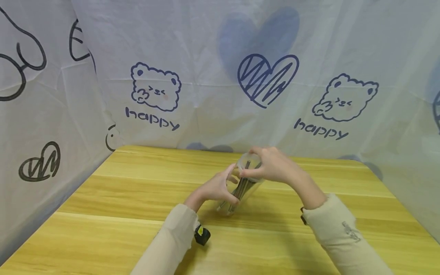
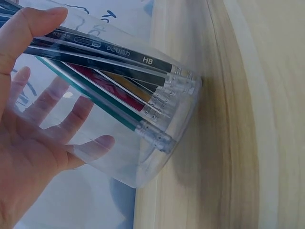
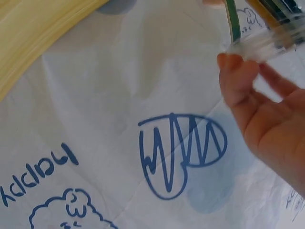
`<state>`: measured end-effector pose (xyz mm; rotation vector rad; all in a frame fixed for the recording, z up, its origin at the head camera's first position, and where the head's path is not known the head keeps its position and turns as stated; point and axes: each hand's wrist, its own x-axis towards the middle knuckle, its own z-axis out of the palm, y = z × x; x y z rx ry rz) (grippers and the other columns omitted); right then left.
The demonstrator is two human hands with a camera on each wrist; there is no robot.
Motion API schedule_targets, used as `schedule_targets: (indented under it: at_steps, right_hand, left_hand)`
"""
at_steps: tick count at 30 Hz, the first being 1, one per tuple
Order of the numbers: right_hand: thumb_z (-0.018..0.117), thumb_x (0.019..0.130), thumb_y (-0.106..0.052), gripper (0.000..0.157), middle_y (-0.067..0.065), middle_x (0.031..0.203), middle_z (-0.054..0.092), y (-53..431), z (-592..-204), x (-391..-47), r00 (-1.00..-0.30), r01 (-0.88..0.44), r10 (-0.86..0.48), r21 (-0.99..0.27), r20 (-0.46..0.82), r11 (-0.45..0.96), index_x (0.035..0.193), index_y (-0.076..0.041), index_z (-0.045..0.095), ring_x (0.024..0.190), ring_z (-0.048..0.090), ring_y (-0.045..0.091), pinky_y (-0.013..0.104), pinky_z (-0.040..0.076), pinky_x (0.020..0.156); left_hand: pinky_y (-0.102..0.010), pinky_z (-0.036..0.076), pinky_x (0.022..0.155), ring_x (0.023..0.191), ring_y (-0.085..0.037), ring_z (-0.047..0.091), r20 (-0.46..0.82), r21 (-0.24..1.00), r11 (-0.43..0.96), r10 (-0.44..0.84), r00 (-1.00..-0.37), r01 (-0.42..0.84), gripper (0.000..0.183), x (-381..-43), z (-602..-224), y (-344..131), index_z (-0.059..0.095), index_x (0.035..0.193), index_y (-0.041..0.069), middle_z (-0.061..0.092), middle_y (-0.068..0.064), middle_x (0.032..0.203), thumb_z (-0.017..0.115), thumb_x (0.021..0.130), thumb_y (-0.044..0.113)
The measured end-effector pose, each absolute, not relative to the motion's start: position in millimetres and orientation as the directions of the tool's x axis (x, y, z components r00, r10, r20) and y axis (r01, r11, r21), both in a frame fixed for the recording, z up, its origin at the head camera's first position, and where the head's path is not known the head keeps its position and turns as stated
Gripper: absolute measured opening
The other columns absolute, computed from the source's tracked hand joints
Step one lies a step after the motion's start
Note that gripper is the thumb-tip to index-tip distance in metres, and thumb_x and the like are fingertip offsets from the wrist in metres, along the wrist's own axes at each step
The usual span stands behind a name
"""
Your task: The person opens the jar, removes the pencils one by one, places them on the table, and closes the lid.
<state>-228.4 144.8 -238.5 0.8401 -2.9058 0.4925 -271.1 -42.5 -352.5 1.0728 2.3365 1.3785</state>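
A clear plastic cup tilts over the wooden table, its base low and toward the near left. Several pencils with clear-capped ends lean inside it, dark, green, red and yellowish; one dark pencil bears the letters HB. My left hand holds the cup's side, thumb on the near side and the other fingers spread around the far side, visible through the plastic in the left wrist view. At the upper end, my right hand grips the whitish rim between thumb and fingers.
A yellow wood-grain table lies under both hands. White cloth printed with hearts, bears and "happy" hangs behind it and along the sides. A small black device sits at the left wrist.
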Motion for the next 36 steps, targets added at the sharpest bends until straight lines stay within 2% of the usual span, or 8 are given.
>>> schedule_targets:
  at_steps: [4,8,14,17,21,25,28,36]
  right_hand:
    - [0.071,0.071,-0.04,0.066,0.017,0.113,0.056,150,-236,-229,-0.797,-0.602,-0.58,-0.282,0.168,0.747,0.121,-0.003,0.051,0.098,0.052,0.031,0.045,0.044,0.077]
    - [0.074,0.069,-0.034,0.068,0.017,0.122,0.049,155,-234,-227,-0.757,-0.648,-0.637,-0.284,0.146,0.706,0.126,-0.006,0.048,0.106,0.048,0.033,0.049,0.041,0.082]
    - [0.073,0.071,-0.03,0.07,0.016,0.128,0.044,158,-233,-225,-0.741,-0.665,-0.658,-0.275,0.129,0.695,0.131,-0.01,0.044,0.111,0.044,0.034,0.051,0.038,0.085]
    - [0.071,0.072,-0.037,0.076,0.018,0.131,0.04,160,-233,-223,-0.752,-0.653,-0.648,-0.267,0.12,0.709,0.136,-0.013,0.037,0.111,0.044,0.035,0.052,0.039,0.084]
    - [0.059,0.074,-0.058,0.084,0.022,0.134,0.035,157,-232,-221,-0.814,-0.578,-0.57,-0.236,0.111,0.781,0.14,-0.016,0.029,0.108,0.046,0.038,0.055,0.039,0.08]
    - [0.048,0.074,-0.068,0.087,0.019,0.112,0.054,151,-232,-222,-0.879,-0.476,-0.462,-0.188,0.115,0.859,0.138,-0.011,0.032,0.082,0.058,0.029,0.045,0.047,0.067]
    - [0.047,0.074,-0.07,0.086,0.013,0.09,0.061,149,-232,-223,-0.899,-0.436,-0.421,-0.166,0.118,0.884,0.131,-0.006,0.042,0.062,0.055,0.019,0.033,0.046,0.055]
    - [0.055,0.076,-0.058,0.073,0.006,0.082,0.061,148,-232,-225,-0.896,-0.445,-0.431,-0.193,0.11,0.875,0.126,-0.006,0.047,0.062,0.054,0.015,0.032,0.045,0.054]
  left_hand:
    - [-0.052,0.034,0.089,0.112,-0.03,0.044,0.19,0.827,0.266,0.698,-0.69,0.496,0.103,-271,-352,-42,0.012,0.142,0.013,0.041,-0.008,0.125,0.077,0.062,0.008]
    - [-0.054,0.033,0.089,0.112,-0.029,0.044,0.193,0.819,0.265,0.707,-0.68,0.508,0.103,-271,-352,-42,0.013,0.142,0.016,0.04,-0.008,0.128,0.077,0.062,0.007]
    - [-0.054,0.033,0.088,0.112,-0.033,0.043,0.192,0.818,0.263,0.712,-0.675,0.511,0.101,-271,-351,-41,0.015,0.141,0.016,0.042,-0.011,0.125,0.077,0.062,0.008]
    - [-0.052,0.035,0.088,0.111,-0.033,0.044,0.189,0.817,0.27,0.711,-0.678,0.51,0.097,-270,-350,-39,0.018,0.14,0.015,0.043,-0.012,0.124,0.076,0.062,0.005]
    - [-0.051,0.037,0.087,0.112,-0.032,0.044,0.168,0.807,0.306,0.701,-0.693,0.505,0.097,-269,-348,-36,0.017,0.14,0.013,0.04,-0.013,0.128,0.075,0.062,0.004]
    - [-0.049,0.037,0.087,0.111,-0.029,0.044,0.168,0.803,0.315,0.695,-0.699,0.506,0.095,-268,-347,-36,0.019,0.139,0.012,0.043,-0.013,0.126,0.076,0.062,0.006]
    - [-0.049,0.037,0.088,0.109,-0.029,0.045,0.174,0.813,0.301,0.691,-0.702,0.498,0.091,-262,-340,-37,0.022,0.136,0.01,0.045,-0.014,0.122,0.075,0.062,0.003]
    - [-0.049,0.037,0.088,0.107,-0.028,0.048,0.197,0.814,0.298,0.667,-0.719,0.499,0.097,-270,-348,-36,0.022,0.136,0.012,0.048,-0.016,0.122,0.081,0.06,0.011]
